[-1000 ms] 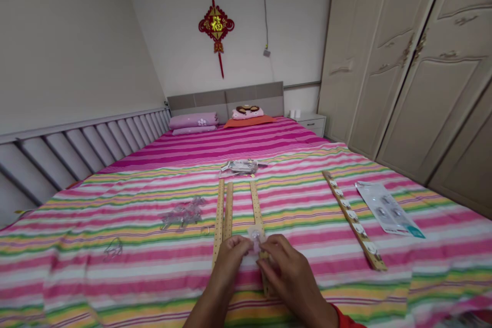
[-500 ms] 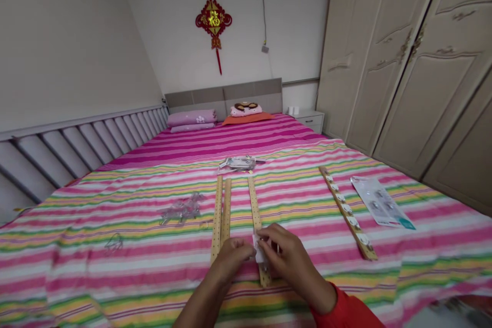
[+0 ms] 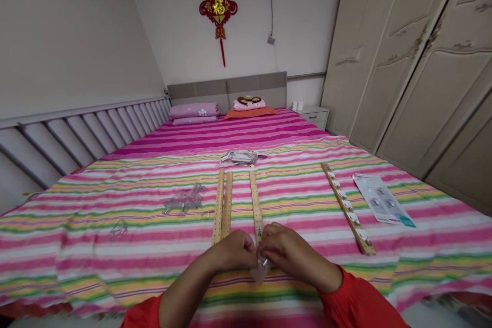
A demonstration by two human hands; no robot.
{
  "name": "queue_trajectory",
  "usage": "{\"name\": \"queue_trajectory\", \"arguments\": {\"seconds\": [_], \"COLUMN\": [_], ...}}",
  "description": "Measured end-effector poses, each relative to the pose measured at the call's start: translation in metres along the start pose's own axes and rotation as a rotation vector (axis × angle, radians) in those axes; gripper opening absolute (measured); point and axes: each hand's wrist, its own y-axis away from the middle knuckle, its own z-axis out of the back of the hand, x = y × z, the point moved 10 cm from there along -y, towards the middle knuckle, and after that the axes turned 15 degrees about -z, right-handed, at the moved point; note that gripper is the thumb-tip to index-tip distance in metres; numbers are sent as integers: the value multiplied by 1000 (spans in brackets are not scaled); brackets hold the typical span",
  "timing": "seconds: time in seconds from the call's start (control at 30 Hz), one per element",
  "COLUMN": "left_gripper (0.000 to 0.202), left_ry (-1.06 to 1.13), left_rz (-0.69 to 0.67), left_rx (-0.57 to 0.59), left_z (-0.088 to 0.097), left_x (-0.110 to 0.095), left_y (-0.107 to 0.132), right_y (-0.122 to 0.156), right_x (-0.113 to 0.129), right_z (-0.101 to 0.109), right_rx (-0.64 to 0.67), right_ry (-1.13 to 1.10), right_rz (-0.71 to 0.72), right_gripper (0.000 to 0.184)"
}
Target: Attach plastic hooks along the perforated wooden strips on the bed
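Note:
My left hand and my right hand meet over the near end of a perforated wooden strip. Both are closed, pinching a small clear plastic bag that hangs below the fingers, with something shiny, apparently metal, in it. A small metal piece shows on the strip just beyond my fingers. To the left lie two more perforated strips, one paler and one beside it. My fingertips partly cover the bag's upper edge.
Several small clear bags lie left on the striped sheet, near a loose clear wrapper. A packet sits beyond the strips. On the right are a strip with white round pieces and a blister card.
Both hands have drawn slightly closer together, and the small plastic bag now hangs lower beneath them. The view has shifted a little, showing more of both red sleeves.

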Motion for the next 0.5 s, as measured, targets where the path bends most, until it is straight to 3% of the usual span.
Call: {"name": "queue_trajectory", "arguments": {"seconds": [0.17,0.27,0.37,0.5], "left_gripper": [4,5,12,20], "left_ry": [-46,-38,88,279], "left_rz": [-98,-132,-177,-219], "left_rx": [39,-2,-182,-578], "left_z": [-3,2,24,68], "left_x": [-7,-9,-12,3], "left_y": [-4,-11,-21,-25], "right_y": [4,2,-8,-21], "right_x": [5,-10,-46,-111], "right_z": [-1,-4,-7,-17], "right_rx": [56,65,42,-64], "right_ry": [11,-70,-329,-883], "right_rz": [18,-41,-199,-518], "right_gripper": [21,21,15,10]}}
